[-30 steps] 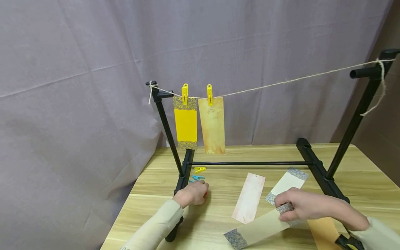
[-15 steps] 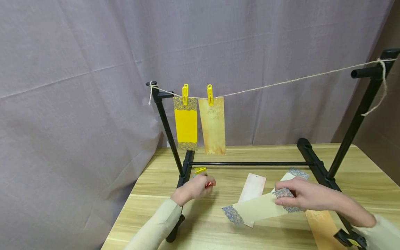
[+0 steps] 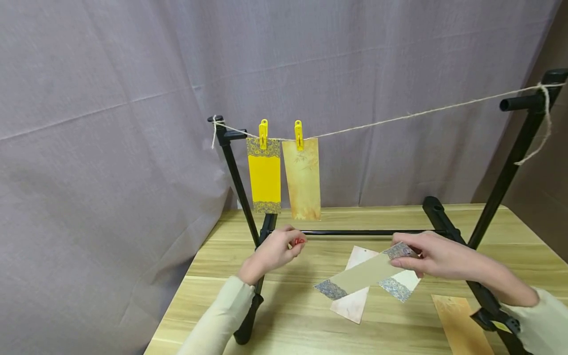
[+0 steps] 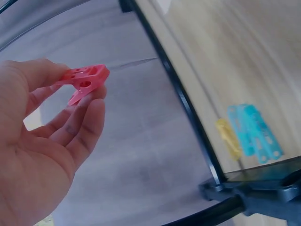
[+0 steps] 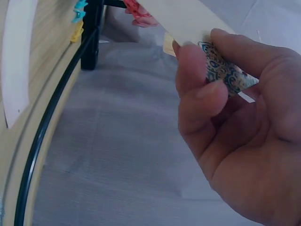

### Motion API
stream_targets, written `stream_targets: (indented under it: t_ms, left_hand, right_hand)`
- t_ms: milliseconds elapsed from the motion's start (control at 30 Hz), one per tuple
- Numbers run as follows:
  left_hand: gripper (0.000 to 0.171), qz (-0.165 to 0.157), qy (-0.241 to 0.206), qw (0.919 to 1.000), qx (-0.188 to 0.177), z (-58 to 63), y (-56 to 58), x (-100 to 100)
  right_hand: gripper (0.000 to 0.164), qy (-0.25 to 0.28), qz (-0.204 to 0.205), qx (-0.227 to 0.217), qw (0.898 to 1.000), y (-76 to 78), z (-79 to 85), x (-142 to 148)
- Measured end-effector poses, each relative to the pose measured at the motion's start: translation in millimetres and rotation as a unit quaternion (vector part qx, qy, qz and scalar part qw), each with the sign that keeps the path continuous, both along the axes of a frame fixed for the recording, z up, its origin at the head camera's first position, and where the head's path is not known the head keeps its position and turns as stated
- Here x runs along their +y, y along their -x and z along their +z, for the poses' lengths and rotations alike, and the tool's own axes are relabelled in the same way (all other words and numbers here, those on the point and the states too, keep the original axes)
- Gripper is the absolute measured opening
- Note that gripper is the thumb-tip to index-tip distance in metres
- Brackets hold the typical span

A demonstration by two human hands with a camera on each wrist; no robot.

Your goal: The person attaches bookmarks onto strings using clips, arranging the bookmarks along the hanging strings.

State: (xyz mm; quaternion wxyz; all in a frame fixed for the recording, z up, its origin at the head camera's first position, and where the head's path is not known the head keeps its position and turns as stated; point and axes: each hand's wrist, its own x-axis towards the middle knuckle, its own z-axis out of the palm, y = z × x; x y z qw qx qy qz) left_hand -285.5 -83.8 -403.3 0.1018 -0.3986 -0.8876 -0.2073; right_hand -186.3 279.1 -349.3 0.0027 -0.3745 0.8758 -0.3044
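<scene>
My left hand [image 3: 275, 249] pinches a red clothespin [image 4: 87, 80] between thumb and fingers, raised above the table near the rack's left foot. In my right hand [image 3: 435, 254] is a beige paper bookmark [image 3: 366, 273] with blue-grey lace-patterned ends, gripped by one patterned end and tilted down to the left. It overlaps a pale pink bookmark [image 3: 352, 305] and a white lace-ended bookmark [image 3: 397, 288] lying on the table. Two cards hang from the string [image 3: 377, 124]: a yellow one [image 3: 265, 180] and a tan one [image 3: 302, 182], each under a yellow clothespin [image 3: 264, 134].
The black rack [image 3: 506, 177] holds the string between two posts, with a low crossbar [image 3: 355, 232]. Blue clothespins [image 4: 254, 134] and a yellow clothespin [image 4: 229, 137] lie by its left foot. An orange bookmark [image 3: 461, 323] lies at the front right. Behind hangs a grey curtain [image 3: 377, 59].
My left hand has risen from the table beside the blue clothespins with the red clothespin. My right hand has lifted the beige bookmark up and away from the table's front.
</scene>
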Motion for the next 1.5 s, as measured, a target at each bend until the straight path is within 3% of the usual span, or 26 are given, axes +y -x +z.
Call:
stream_targets:
  t_ms: [333,633,800,1000,1167,1500]
  left_hand:
    - [0.010,-0.036,-0.070,0.9961,0.040,21.6,-2.6,1]
    - [0.013,-0.041,-0.102,0.9929,0.045,39.2,-4.8,2]
    - [0.007,-0.041,-0.133,0.9891,0.049,53.2,-6.7,3]
    - [0.010,-0.048,-0.169,0.9815,0.076,78.5,-11.7,5]
    - [0.014,-0.060,-0.199,0.9723,0.107,94.7,-12.6,7]
    - [0.014,-0.095,-0.223,0.9608,0.135,124.6,-15.3,21]
  right_hand:
    - [0.029,0.010,-0.063,0.109,0.992,6.8,18.2,-5]
    - [0.030,0.031,-0.092,0.159,0.983,11.6,31.1,-5]
    - [0.022,0.050,-0.126,0.158,0.978,13.8,36.8,-7]
    - [0.022,0.101,-0.127,0.168,0.972,21.0,44.9,-11]
    - [0.019,0.116,-0.128,0.132,0.976,25.8,53.8,-14]
    - [0.013,0.121,-0.081,0.085,0.986,38.4,66.8,-22]
